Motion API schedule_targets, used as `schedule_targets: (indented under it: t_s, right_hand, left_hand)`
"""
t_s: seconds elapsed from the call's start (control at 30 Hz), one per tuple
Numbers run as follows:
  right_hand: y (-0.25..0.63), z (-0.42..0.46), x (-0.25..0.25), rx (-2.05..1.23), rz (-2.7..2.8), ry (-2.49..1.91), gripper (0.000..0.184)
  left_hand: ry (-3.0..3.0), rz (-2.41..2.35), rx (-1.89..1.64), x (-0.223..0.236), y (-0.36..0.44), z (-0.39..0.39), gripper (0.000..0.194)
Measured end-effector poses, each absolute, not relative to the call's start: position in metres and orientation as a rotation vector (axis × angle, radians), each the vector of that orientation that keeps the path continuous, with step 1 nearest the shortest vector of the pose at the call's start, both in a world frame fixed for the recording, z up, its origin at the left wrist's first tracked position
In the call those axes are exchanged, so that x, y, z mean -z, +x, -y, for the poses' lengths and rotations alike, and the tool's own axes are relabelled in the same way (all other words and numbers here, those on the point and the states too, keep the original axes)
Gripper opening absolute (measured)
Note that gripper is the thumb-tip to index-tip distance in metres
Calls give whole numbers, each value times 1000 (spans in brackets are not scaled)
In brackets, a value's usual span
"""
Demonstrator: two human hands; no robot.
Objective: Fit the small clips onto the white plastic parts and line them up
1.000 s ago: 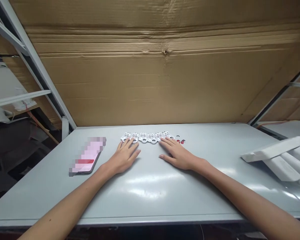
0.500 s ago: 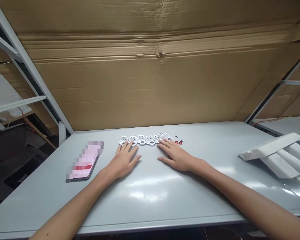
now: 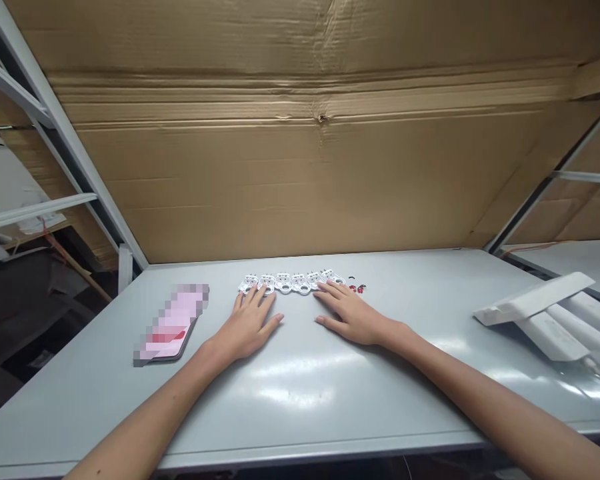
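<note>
Head view shifts slightly; hands stay put. Left hand (image 3: 247,325) and right hand (image 3: 353,315) lie open and flat on the grey table (image 3: 300,413), gripping nothing, fingertips touching the row of white plastic parts (image 3: 285,283). Small red pieces (image 3: 357,289) lie just right of the row. Pixelated phone (image 3: 170,323) sits left of the left hand; white profiles (image 3: 533,307) lie far right, clear of both hands
</note>
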State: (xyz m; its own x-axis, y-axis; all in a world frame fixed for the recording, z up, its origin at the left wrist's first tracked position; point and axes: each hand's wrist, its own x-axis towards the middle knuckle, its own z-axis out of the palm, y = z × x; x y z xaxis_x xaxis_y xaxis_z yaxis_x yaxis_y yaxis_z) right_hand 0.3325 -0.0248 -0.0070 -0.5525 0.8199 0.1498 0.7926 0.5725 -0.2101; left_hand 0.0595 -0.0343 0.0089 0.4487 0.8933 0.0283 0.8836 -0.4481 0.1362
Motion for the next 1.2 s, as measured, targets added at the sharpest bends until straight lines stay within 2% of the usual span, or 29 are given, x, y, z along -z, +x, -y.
schedule_targets:
  t_s: [0.8,1.03,1.2]
  right_hand:
    - [333,24,6,-219,2561,-1316,70]
    - [343,16,3,-247,2401,-1222,49]
    - [361,8,-4,-227,2223,-1254,43]
  left_hand:
    - [2607,-1606,-131,-10,59,35,57]
    - [2601,-1618,-96,-15,61,37,57]
    - [2599,-1615,-146,-12,59,36,56]
